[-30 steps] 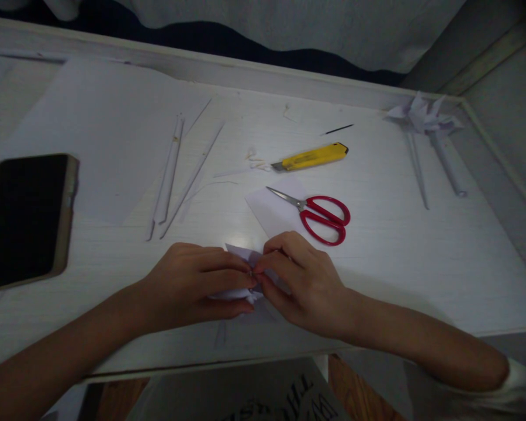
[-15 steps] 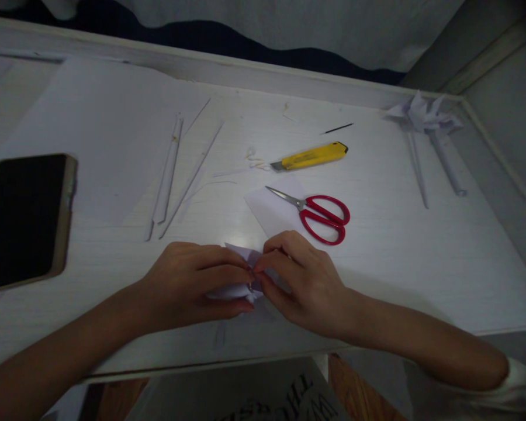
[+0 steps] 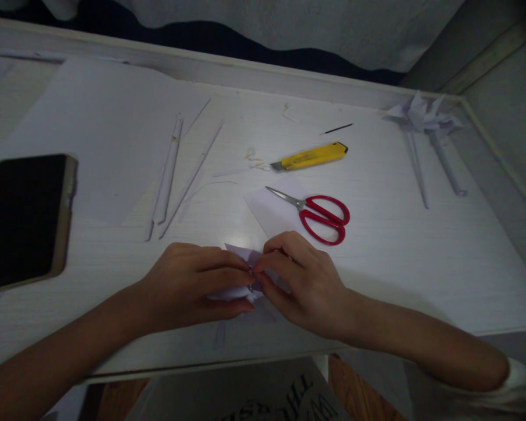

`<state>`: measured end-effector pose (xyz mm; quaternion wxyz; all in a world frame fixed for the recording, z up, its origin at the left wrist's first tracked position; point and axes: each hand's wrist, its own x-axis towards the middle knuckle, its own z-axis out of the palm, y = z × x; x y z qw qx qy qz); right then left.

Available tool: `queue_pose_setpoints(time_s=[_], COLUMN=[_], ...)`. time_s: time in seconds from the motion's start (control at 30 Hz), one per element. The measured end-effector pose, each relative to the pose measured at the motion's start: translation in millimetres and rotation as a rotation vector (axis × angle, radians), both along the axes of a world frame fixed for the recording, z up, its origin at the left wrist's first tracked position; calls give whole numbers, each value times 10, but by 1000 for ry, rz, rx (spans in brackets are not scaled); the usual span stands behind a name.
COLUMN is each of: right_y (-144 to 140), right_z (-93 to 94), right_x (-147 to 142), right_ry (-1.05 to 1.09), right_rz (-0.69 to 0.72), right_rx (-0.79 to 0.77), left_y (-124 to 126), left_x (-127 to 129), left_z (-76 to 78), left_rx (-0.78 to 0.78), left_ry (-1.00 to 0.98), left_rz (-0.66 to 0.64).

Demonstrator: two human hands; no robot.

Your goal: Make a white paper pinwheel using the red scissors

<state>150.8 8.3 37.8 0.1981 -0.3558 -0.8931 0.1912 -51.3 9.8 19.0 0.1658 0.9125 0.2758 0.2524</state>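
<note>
Near the table's front edge, my left hand [image 3: 197, 286] is closed on a folded white paper piece [image 3: 234, 292], its fingers lying over the top and the thumb below. From the other side my right hand [image 3: 304, 283] pinches the middle of the same paper between thumb and fingertips. Pointed paper flaps stick out above and below the fingers. The fingers cover much of the paper, and a small detail at the pinch is too hidden to make out. Just beyond my right hand lie red-handled scissors [image 3: 324, 219], partly on a white paper sheet [image 3: 267, 207].
A yellow utility knife [image 3: 313, 156] with its blade out lies behind the scissors, near a thin black rod [image 3: 338, 128]. Rolled paper sticks [image 3: 170, 169] lie at left, by a large paper sheet [image 3: 96, 128] and a phone [image 3: 24, 219]. Paper pinwheels [image 3: 421, 114] lie at back right.
</note>
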Motion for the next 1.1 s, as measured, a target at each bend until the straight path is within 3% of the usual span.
queue_pose_setpoints(time_s=[0.4, 1.1], right_y=[-9, -12], right_z=[5, 19], right_x=[-12, -29], right_ry=[-24, -61], right_rz=[6, 27], right_rx=[-2, 42], left_y=[-13, -21], left_x=[2, 11], left_z=[-3, 9], left_rx=[82, 73], left_ry=[-16, 16], left_rz=[10, -15])
